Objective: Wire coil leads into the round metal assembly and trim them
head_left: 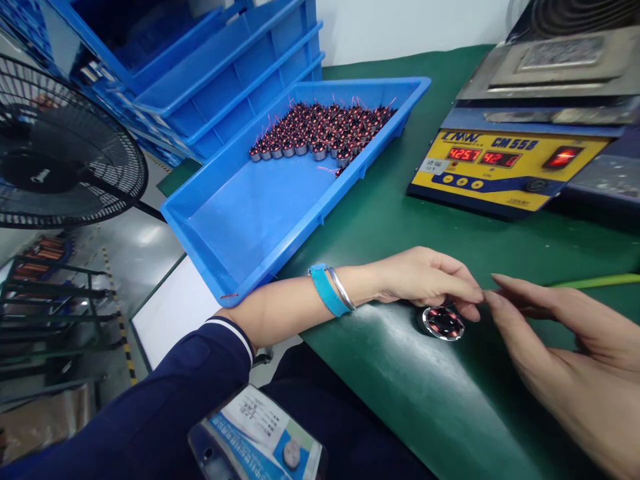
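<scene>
My left hand (425, 280) rests on the green table mat, fingers curled over a small round coil part (443, 323) with red windings and a metal rim. Its fingertips pinch together just above the part, seemingly on a thin wire I cannot make out clearly. My right hand (560, 340) comes in from the right, fingers stretched toward the left fingertips and meeting them at about the same spot. A blue band and a metal bangle (333, 290) sit on my left wrist.
A blue tray (240, 220) holds several small coil parts (320, 130) at its far end. A yellow-faced solder pot unit (505, 167) with red displays stands at the back right. Stacked blue bins (215, 73) and a black fan (60, 153) are on the left. A green stick (595, 281) lies at the right.
</scene>
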`<state>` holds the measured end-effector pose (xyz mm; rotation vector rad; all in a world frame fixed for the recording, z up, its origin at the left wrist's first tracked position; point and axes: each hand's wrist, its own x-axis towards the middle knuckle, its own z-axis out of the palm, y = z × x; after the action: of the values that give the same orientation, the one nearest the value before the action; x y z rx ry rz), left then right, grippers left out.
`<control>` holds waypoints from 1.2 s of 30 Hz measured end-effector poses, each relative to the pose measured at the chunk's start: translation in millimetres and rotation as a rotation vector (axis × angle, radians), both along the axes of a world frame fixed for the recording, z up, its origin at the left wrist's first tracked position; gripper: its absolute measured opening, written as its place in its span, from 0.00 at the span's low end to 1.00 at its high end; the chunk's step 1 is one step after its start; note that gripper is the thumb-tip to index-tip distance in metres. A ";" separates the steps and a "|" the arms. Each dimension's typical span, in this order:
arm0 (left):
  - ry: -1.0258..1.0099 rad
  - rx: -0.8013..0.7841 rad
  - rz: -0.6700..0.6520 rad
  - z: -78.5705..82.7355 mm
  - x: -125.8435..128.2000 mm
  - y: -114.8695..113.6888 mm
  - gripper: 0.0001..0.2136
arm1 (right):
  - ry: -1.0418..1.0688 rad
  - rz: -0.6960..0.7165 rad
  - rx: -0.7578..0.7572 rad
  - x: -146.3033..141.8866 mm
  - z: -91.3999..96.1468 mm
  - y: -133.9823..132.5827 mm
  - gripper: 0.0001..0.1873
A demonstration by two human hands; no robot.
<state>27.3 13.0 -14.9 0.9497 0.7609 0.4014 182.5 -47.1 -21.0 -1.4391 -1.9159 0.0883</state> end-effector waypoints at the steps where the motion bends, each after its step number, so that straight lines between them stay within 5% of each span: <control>1: -0.007 0.015 0.008 0.2 -0.1 -0.6 0.03 | -0.013 0.022 0.021 1.4 -0.5 1.0 0.15; 10: 0.068 0.038 0.019 -1.5 2.3 -0.3 0.04 | -0.017 0.174 -0.004 16.3 -5.6 10.0 0.10; 17: 0.069 0.064 0.104 1.5 1.4 -5.8 0.03 | 0.064 -0.001 -0.099 9.5 -3.5 3.7 0.12; 26: 0.006 0.036 0.139 0.3 1.8 -6.6 0.03 | -0.113 0.168 0.173 10.0 -5.0 1.0 0.07; 36: 0.018 0.023 0.151 5.3 2.9 -7.5 0.04 | -0.136 0.184 0.196 7.4 1.0 1.7 0.07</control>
<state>30.2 5.5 -9.5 0.9214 0.8493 0.5348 189.9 -45.4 -20.0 -1.1637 -2.1018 -0.1115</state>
